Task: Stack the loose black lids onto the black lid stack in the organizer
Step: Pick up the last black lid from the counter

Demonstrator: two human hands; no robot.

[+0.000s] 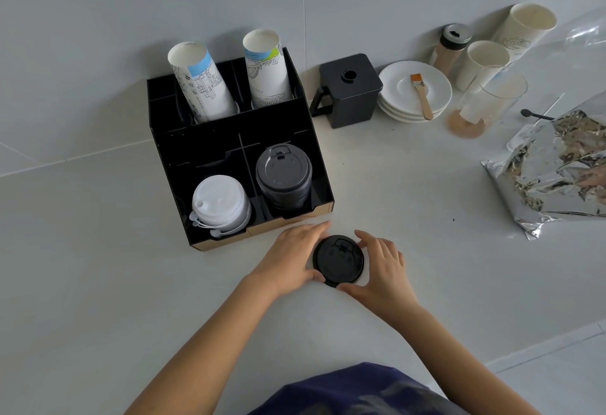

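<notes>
Both hands cup a round black plastic cup lid [338,260] lying flat on the pale countertop [426,204]. The left hand [292,257] curls half-open against its left rim, and the right hand [380,267] curves the same way around the right rim; fingertips touch the edge on both sides, a hold that seems meant to square it up or lift it level. Whether more lids sit beneath it I cannot tell. Just beyond the left hand's fingertips stands the black compartmented organizer [323,168], with the tall stack of black lids [283,178] in its near right bay, directly ahead of the held lid. A stack of white plastic lids [220,203] fills the bay to the left. Only the organizer's low front wall lies between lid and stack. The crumpled silver foil bag [554,168] sits well off to the right.
</notes>
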